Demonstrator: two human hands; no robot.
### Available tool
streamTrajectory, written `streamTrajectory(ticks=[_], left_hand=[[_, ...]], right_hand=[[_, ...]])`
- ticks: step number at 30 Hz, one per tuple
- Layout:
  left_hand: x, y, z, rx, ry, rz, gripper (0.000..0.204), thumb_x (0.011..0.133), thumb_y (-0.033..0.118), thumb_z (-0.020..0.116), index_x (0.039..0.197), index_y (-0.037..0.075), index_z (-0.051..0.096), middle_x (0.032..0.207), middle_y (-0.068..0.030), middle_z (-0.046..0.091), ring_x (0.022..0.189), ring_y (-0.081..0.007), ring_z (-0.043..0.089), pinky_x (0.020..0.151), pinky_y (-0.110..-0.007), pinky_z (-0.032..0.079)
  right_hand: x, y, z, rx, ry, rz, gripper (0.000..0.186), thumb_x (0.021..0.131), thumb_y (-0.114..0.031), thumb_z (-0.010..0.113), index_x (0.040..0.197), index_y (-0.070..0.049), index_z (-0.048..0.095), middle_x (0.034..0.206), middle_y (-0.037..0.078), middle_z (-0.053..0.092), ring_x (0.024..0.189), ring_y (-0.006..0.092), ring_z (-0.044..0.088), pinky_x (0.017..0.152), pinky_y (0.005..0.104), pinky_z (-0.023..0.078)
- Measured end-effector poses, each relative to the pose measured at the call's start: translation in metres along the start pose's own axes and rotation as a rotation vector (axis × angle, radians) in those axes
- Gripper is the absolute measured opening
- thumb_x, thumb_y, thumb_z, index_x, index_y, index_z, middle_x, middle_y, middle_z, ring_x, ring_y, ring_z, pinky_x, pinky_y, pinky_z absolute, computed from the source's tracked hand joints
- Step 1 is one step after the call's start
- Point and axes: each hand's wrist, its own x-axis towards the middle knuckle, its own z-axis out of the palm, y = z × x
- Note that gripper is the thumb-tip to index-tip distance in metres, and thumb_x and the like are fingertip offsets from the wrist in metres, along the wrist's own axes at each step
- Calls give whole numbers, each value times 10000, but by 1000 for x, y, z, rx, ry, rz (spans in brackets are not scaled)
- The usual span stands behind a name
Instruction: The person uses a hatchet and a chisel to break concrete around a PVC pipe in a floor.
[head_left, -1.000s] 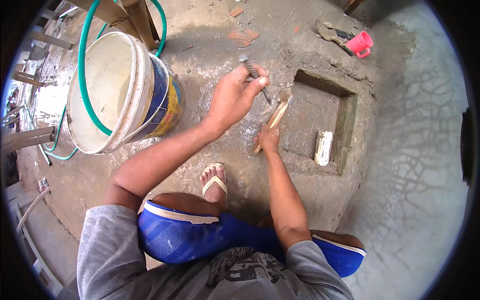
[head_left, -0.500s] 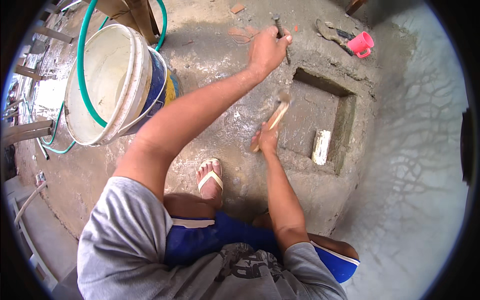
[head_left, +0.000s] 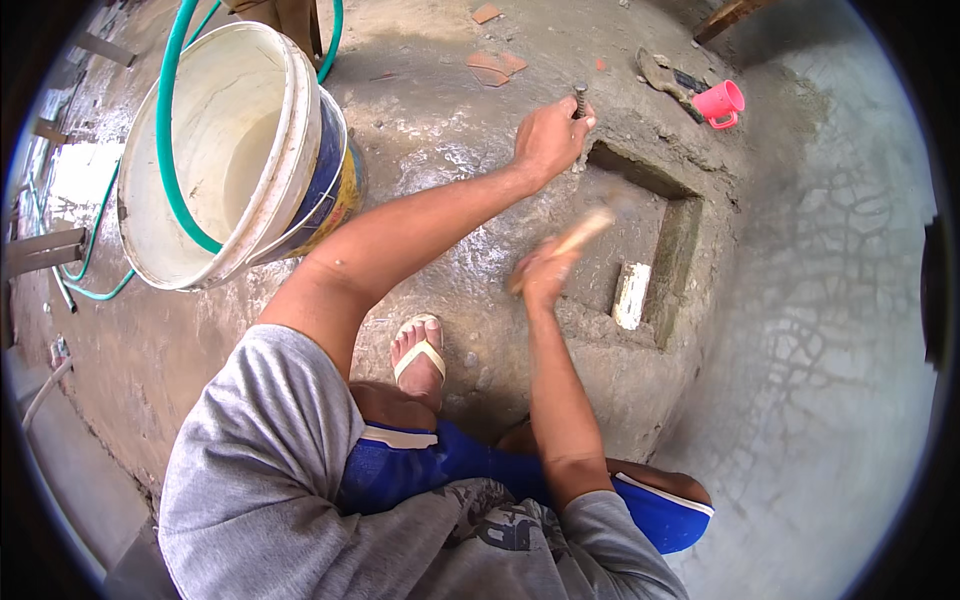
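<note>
My left hand (head_left: 553, 137) is closed on a grey ribbed metal rod (head_left: 580, 97), held roughly upright at the upper-left corner of a rectangular recess (head_left: 675, 240) in the rough concrete. Below it, my right hand (head_left: 543, 268) grips a wooden-handled hammer (head_left: 584, 230), whose head is smeared by motion over the recess. A white, weathered piece of pipe or block (head_left: 631, 296) lies inside the recess near its lower edge.
A large paint bucket (head_left: 290, 200) with a green hose (head_left: 167, 140) stands to my left. Beyond the recess are a pink mug (head_left: 717, 103), a dirty trowel-like tool (head_left: 665, 82) and broken red tiles (head_left: 495, 67). A pale cracked surface (head_left: 810, 300) runs along the right.
My left hand has moved rightward and away from me with the rod, to the recess's corner. My right hand still holds the hammer, which is swung slightly rightward and blurred.
</note>
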Motion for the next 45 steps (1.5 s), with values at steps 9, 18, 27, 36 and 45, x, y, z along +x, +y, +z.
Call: streamTrajectory(ticks=[9, 18, 27, 36, 45], left_hand=[[-13, -17, -21, 93, -36, -58, 194, 941, 258, 656, 1035, 89, 677, 808, -173, 693, 768, -350, 686, 684, -441, 504], [-9, -24, -4, 43, -14, 33, 211, 943, 265, 657, 1058, 89, 676, 828, -156, 705, 758, -303, 692, 702, -419, 510], [-10, -19, -9, 31, -32, 10, 201, 939, 256, 662, 1036, 81, 673, 820, -131, 703, 749, -283, 691, 697, -404, 511], [-18, -10, -6, -1, -69, -24, 191, 938, 250, 668, 1031, 83, 672, 842, -132, 707, 762, -285, 696, 697, -405, 515], [-7, -1, 3, -88, 35, -4, 182, 931, 246, 666, 1004, 80, 676, 792, -152, 696, 747, -327, 690, 683, -427, 515]], right_hand=[[10, -87, -66, 477, 32, -34, 286, 1065, -240, 464, 1213, -3, 401, 822, 84, 575, 616, 193, 608, 543, 336, 550], [-14, -5, -2, 45, -383, 341, 243, 1030, -128, 497, 1220, 1, 415, 762, 68, 570, 555, 163, 593, 455, 319, 516], [7, -63, -33, 515, 398, -296, 394, 1050, -229, 501, 1336, 2, 360, 787, 77, 561, 584, 189, 601, 535, 336, 547], [8, -69, -47, 279, -234, 217, 312, 1049, -210, 491, 1264, 2, 413, 731, 80, 561, 553, 179, 591, 504, 352, 538], [-13, 59, -9, -213, -97, -6, 346, 1049, -236, 503, 1275, -6, 377, 678, 51, 560, 569, 171, 586, 492, 344, 528]])
